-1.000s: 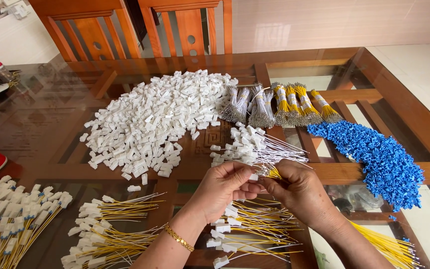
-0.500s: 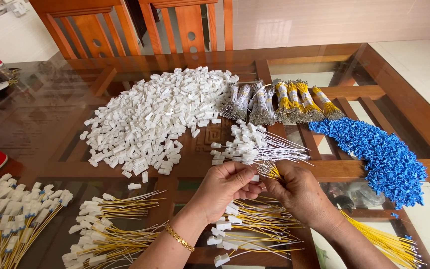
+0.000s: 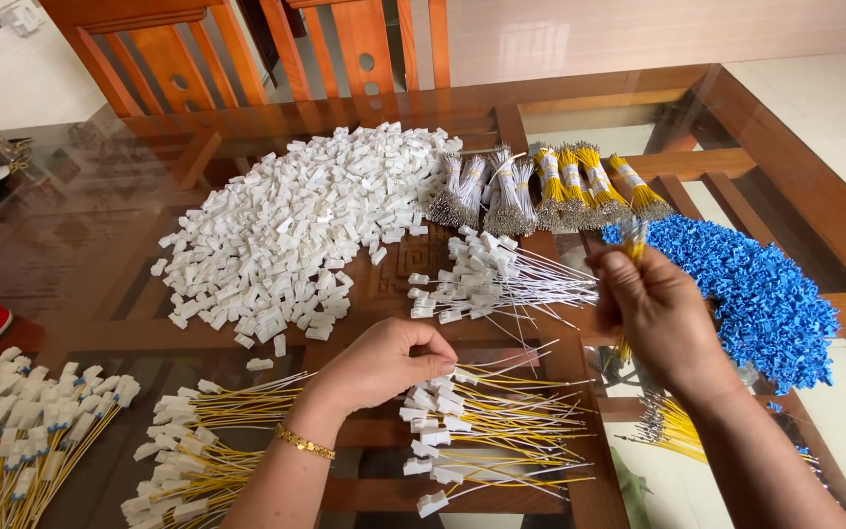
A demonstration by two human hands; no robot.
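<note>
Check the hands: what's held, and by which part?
Right hand pinches a yellow wire partway along, its blue tip above the fingers. Left hand rests on the pile of white-plugged wires; a grip cannot be told.

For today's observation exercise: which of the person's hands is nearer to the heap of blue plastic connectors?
Right. The right hand, holding yellow wires, hovers beside the blue connector heap at its left edge. The left hand rests farther left, on finished yellow-wire pieces.

Bare forearms, no sleeves; a thin gold bracelet (image 3: 305, 444) circles the left wrist
</note>
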